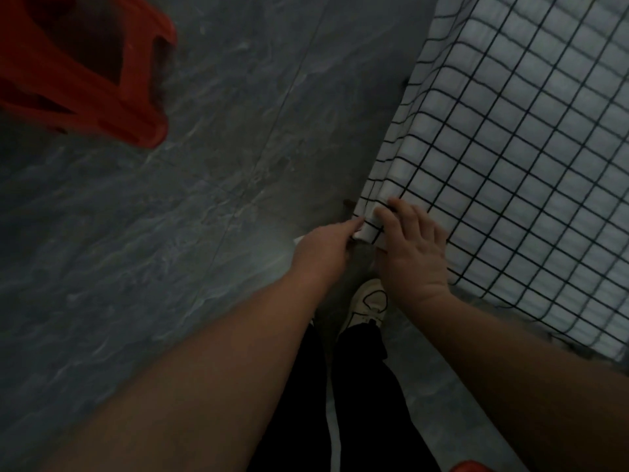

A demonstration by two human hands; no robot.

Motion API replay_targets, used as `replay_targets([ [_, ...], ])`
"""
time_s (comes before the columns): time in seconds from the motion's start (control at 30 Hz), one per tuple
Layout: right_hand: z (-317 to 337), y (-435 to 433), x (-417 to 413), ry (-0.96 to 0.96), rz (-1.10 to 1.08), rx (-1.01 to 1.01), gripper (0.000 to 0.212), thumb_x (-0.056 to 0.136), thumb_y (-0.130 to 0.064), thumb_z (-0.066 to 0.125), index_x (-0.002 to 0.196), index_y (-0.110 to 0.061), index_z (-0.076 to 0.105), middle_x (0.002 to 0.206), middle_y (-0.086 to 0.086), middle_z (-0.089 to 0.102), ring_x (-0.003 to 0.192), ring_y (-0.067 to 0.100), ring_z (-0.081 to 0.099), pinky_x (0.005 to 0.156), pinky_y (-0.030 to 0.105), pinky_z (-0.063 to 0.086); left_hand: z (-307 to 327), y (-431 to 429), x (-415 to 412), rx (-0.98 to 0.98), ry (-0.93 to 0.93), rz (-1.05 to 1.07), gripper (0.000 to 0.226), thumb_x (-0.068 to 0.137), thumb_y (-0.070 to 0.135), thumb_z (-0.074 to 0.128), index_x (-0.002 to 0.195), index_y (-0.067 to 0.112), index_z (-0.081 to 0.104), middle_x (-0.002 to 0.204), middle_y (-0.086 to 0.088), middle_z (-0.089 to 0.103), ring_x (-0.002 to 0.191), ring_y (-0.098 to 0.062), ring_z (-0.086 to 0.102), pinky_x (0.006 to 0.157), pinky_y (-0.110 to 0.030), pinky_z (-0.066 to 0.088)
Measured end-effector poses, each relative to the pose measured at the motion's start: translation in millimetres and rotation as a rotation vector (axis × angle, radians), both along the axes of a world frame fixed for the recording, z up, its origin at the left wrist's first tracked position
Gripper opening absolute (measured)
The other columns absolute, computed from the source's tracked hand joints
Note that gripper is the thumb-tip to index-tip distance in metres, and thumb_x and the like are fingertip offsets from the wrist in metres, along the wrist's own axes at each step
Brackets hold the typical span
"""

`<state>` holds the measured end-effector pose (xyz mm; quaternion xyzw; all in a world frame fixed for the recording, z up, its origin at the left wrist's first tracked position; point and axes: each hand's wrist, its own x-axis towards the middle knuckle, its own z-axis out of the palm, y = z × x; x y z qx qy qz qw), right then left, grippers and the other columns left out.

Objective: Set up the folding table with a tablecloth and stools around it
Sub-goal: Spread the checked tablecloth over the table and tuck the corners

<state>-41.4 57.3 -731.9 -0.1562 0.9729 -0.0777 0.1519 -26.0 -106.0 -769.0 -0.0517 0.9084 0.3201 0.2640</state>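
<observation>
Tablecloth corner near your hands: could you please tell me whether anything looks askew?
The tablecloth corner is bunched into folds, not hanging flat, where the left hand pinches and the right hand presses it.

The tablecloth (531, 137) is white with a black grid pattern. The plastic stool (81, 73) is red, the floor (170, 216) grey and marbled. The trousers (357, 396) are black, the shoe (369, 303) white.

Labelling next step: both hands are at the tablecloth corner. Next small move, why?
Likely pull the tablecloth corner fold down and flatten it: the left hand pinches the bunched fold hanging there while the right hand presses the top.
</observation>
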Motion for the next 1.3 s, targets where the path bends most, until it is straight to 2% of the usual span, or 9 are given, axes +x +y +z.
replay_targets([
  [0.13,-8,6,-2,0.041,0.029,0.007,0.07,0.08,-0.032,0.076,0.141,-0.024,0.042,0.148,0.002,0.037,0.135,0.028,0.032,0.105,0.044,0.023,-3,8,-7,-0.084,0.018,-0.034,0.041,0.097,0.026,0.049,0.136,0.037,0.056,0.133,-0.002,0.062,0.12,-0.026,0.057,0.081,-0.029,0.039],
  [0.23,-8,3,-4,0.024,0.012,-0.005,0.069,0.078,-0.028,0.075,0.138,-0.024,0.042,0.147,0.004,0.038,0.133,0.029,0.032,0.104,0.046,0.025,-3,11,-11,-0.095,-0.008,-0.043,0.053,0.092,0.025,0.057,0.144,0.026,0.049,0.155,-0.008,0.039,0.143,-0.031,0.032,0.114,-0.04,0.031],
  [0.3,-4,0,-5,0.002,-0.011,-0.014,0.066,0.077,-0.025,0.071,0.136,-0.025,0.042,0.146,0.004,0.039,0.134,0.029,0.031,0.103,0.047,0.025,6,14,-9,-0.028,0.001,0.062,0.067,0.089,0.022,0.062,0.151,0.018,0.036,0.159,-0.01,0.029,0.147,-0.029,0.023,0.121,-0.042,0.022],
  [0.53,15,-3,-6,-0.111,-0.021,0.006,0.069,0.085,-0.026,0.063,0.147,-0.027,0.032,0.155,0.001,0.027,0.14,0.026,0.017,0.11,0.04,0.009,41,24,-17,0.088,0.089,0.085,0.049,0.087,0.016,0.06,0.134,0.019,0.048,0.12,-0.006,0.062,0.107,-0.027,0.059,0.092,-0.042,0.047],
  [0.7,41,3,-14,-0.35,-0.004,-0.064,0.083,0.09,-0.014,0.053,0.157,-0.029,0.008,0.165,-0.004,0.001,0.151,0.021,-0.002,0.121,0.039,-0.001,53,30,-25,-0.055,-0.018,0.013,0.05,0.089,0.017,0.058,0.136,0.02,0.043,0.117,-0.008,0.065,0.106,-0.031,0.061,0.089,-0.042,0.048],
  [0.9,83,20,-27,-0.401,-0.07,-0.178,0.073,0.091,-0.012,0.053,0.156,-0.023,0.021,0.165,0.001,0.013,0.152,0.02,0.006,0.123,0.034,0.006,91,31,-38,-0.069,-0.294,-0.025,0.074,0.081,0.034,0.063,0.147,0.033,0.028,0.138,-0.006,0.054,0.125,-0.03,0.054,0.103,-0.048,0.046],
  [1.03,149,39,-37,-0.317,-0.148,-0.117,0.067,0.094,-0.02,0.052,0.154,-0.019,0.024,0.163,0.004,0.021,0.151,0.023,0.012,0.123,0.038,0.014,160,30,-44,-0.105,-0.237,-0.051,0.058,0.089,0.029,0.06,0.144,0.021,0.04,0.14,-0.011,0.052,0.127,-0.031,0.05,0.107,-0.043,0.041],
  [1.17,233,64,-40,-0.284,-0.206,-0.072,0.061,0.097,-0.025,0.048,0.153,-0.018,0.027,0.161,0.005,0.026,0.149,0.024,0.016,0.122,0.039,0.017,247,33,-38,-0.225,-0.166,-0.141,0.067,0.099,0.023,0.049,0.157,0.014,0.018,0.162,-0.011,0.023,0.147,-0.028,0.025,0.12,-0.037,0.021],
  [1.3,317,88,-37,-0.231,-0.271,-0.062,0.059,0.098,-0.032,0.044,0.153,-0.018,0.027,0.16,0.005,0.027,0.149,0.024,0.018,0.122,0.042,0.02,334,43,-34,-0.282,-0.037,-0.214,0.069,0.1,0.032,0.047,0.158,0.019,0.013,0.165,-0.008,0.016,0.151,-0.029,0.016,0.122,-0.044,0.017],
])
